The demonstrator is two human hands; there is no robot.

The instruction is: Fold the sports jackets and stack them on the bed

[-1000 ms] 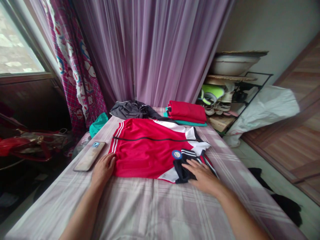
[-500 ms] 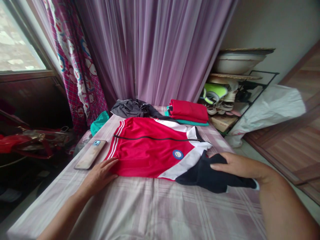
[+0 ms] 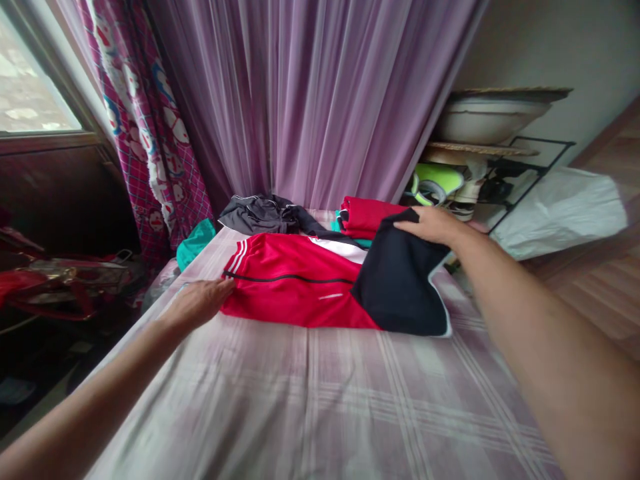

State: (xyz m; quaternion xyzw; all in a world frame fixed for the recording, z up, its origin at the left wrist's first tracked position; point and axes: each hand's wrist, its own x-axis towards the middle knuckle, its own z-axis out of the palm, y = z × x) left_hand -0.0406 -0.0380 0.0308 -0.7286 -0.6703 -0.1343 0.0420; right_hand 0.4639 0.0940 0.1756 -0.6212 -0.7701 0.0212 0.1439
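Note:
A red zip jacket (image 3: 290, 293) with white panels, black sleeves and a striped hem lies on the checked bedsheet (image 3: 320, 407). Its near side is turned over toward the zip. My left hand (image 3: 203, 303) pinches the near part of the striped hem at the left end. Up off the bed, my right hand (image 3: 430, 223) grips the black sleeve part (image 3: 403, 280), which hangs from the fingers as a broad sheet. The collar and the round badge are hidden beneath the folded cloth. My left hand covers nearly all of the phone.
Behind the jacket are a dark crumpled garment (image 3: 257, 215) and a folded red and green stack (image 3: 370, 213). A green cloth (image 3: 196, 243) sits at the left edge. Purple curtains (image 3: 320, 100) hang behind; a shoe rack (image 3: 525, 150) and white bag (image 3: 565, 210) stand right.
My right hand has lifted the black sleeve up and away from me. The jacket's near side has folded over, covering the badge. My left hand has closed on the hem and moved slightly away.

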